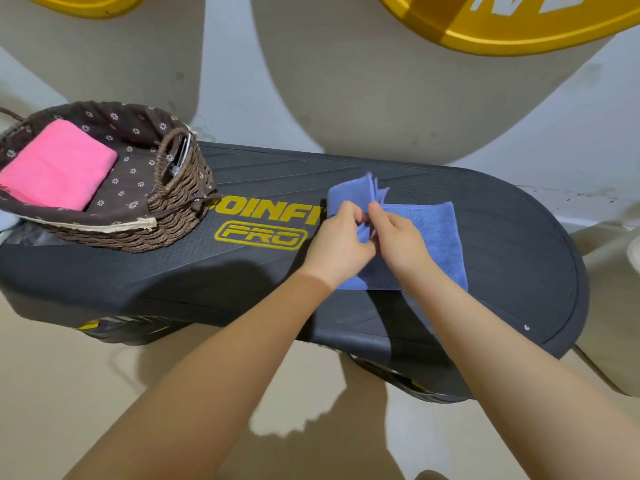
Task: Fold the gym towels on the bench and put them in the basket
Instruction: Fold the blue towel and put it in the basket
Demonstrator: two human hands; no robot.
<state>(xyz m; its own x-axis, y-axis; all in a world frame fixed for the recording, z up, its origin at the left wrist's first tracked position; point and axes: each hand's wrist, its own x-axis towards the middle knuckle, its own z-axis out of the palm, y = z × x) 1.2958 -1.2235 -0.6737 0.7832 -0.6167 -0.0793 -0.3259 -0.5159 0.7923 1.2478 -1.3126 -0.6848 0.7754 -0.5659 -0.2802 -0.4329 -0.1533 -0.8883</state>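
Both hands, left (341, 237) and right (398, 237), pinch blue towel (436, 237) layers; basket (173, 209) lies well left.

You are in a gym or home workout space. The desk (485, 258) is a dark, textured exercise platform with yellow brand lettering (263, 223) on its top and yellow-trimmed feet beneath. Two large yellow weight plates (502, 32), one with white lettering, sit at the top of the view. The floor (69, 393) is plain beige, and the wall (228, 81) behind is pale and scuffed.
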